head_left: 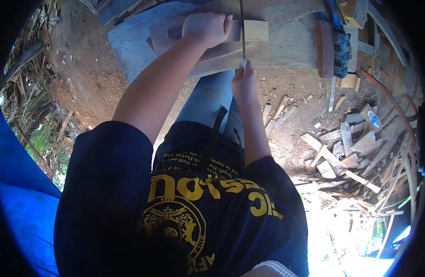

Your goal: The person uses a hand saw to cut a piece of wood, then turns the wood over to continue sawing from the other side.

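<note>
A thin dark saw blade [243, 32] runs away from me across a small wooden board [255, 31], which lies on a large wooden slab [286, 48]. My right hand [245, 83] is wrapped round the saw's pale handle [243, 62] at the near edge of the slab. Left of the blade, my left hand [207, 29] is closed over the board and presses it against the slab. Part of the board is hidden under that hand.
A reddish wood block [324, 48] and a dark cloth bundle [342, 53] sit at the slab's right end. Wood offcuts [325, 150] litter the ground at the right. Blue sheeting [23, 203] hangs at the lower left.
</note>
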The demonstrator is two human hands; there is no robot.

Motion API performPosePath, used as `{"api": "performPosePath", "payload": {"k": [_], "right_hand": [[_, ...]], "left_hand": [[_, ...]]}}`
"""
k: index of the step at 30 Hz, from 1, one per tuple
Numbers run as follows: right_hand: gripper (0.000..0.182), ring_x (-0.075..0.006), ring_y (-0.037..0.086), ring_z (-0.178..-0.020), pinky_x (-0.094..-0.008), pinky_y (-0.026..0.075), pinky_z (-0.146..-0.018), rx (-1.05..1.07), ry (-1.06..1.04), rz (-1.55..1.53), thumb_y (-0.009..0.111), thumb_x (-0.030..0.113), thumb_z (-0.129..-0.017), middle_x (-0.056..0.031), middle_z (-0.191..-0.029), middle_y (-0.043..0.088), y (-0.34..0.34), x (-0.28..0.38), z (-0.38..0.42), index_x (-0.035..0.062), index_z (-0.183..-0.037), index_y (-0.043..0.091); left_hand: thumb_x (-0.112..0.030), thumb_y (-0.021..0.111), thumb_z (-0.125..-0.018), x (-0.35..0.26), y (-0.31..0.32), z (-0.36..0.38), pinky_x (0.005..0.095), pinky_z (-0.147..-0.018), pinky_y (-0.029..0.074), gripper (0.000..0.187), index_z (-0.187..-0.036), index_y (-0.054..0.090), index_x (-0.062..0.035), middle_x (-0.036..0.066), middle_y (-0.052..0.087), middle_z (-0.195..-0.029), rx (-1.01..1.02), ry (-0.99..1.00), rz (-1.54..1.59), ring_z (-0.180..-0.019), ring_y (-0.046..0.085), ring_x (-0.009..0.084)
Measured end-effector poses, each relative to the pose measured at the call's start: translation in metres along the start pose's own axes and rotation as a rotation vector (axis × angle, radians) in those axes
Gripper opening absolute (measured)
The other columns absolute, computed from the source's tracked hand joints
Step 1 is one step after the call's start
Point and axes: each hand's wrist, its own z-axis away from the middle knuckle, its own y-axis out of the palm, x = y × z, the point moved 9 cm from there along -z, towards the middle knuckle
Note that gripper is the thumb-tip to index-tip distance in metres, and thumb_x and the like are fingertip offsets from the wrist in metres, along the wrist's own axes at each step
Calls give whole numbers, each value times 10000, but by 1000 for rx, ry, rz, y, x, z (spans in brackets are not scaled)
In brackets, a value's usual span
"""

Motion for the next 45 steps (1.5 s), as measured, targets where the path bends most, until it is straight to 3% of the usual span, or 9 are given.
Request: {"api": "performPosePath", "payload": {"k": [3, 9, 16, 18, 22, 25, 33, 40, 45], "right_hand": [[196, -470, 637, -844, -517, 510, -689, -53, -18, 44, 480, 106, -940, -289, -838, 643, 1, 21, -28, -11, -1070, 567], [215, -470, 629, -837, -515, 505, -686, -75, -2, -51, 480, 136, -942, -282, -829, 642, -4, -3, 15, -11, -1068, 572], [242, -460, 640, -798, -495, 528, -657, -11, -56, 3, 474, 110, -940, -311, -797, 632, 2, 10, -10, -49, -1110, 538], [244, -462, 638, -810, -498, 530, -665, 10, -71, 51, 472, 111, -941, -309, -803, 635, 8, 12, -5, -41, -1120, 540], [235, -475, 627, -811, -510, 526, -660, -26, 20, -62, 469, 135, -947, -315, -812, 632, 7, -10, 23, -25, -1102, 542], [228, -477, 628, -797, -515, 523, -652, -64, -117, 45, 470, 138, -950, -308, -808, 635, 4, 8, 2, -18, -1104, 532], [166, -466, 634, -772, -503, 515, -623, -96, -103, 16, 468, 119, -948, -290, -767, 633, -3, -2, 9, -14, -1017, 537], [183, -460, 641, -760, -504, 512, -618, -47, -81, -1, 462, 98, -941, -294, -755, 629, 0, 20, -6, -32, -1047, 534], [210, -477, 631, -807, -502, 501, -672, -39, 34, -79, 478, 150, -940, -280, -833, 641, 6, 2, 3, -11, -1040, 570]], "left_hand": [[-383, 311, -985, 0, 1, 0, 469, -665, 543, 514, -815, 698, -92, 126, 694, -771, -14, 4, 5, -725, 677, 313], [-387, 312, -985, 1, 1, -1, 463, -663, 545, 517, -807, 697, -92, 123, 692, -757, 29, -23, 5, -719, 677, 311], [-385, 327, -979, -3, -3, 1, 467, -654, 546, 501, -805, 697, -96, 129, 687, -739, 25, -12, 5, -689, 674, 314], [-356, 369, -957, -6, -11, 1, 509, -659, 531, 498, -745, 681, -31, 204, 672, -732, 2, -10, 56, -696, 667, 376], [-359, 373, -954, -5, -14, 2, 511, -676, 529, 489, -758, 681, -33, 202, 671, -731, -40, 15, 68, -703, 665, 380], [-360, 381, -949, -5, -13, 2, 507, -662, 531, 485, -761, 678, -25, 205, 669, -728, 3, -32, 92, -696, 664, 378], [-356, 397, -943, -5, -16, 4, 508, -648, 531, 474, -748, 672, -23, 208, 661, -704, -32, -26, 86, -671, 659, 381], [-350, 404, -938, -5, -16, 5, 508, -634, 530, 469, -729, 668, -23, 207, 659, -698, -14, -30, 92, -667, 658, 382], [-354, 394, -941, -5, -14, 3, 510, -630, 530, 472, -738, 669, -28, 206, 659, -697, -27, -10, 84, -663, 657, 377]]}}
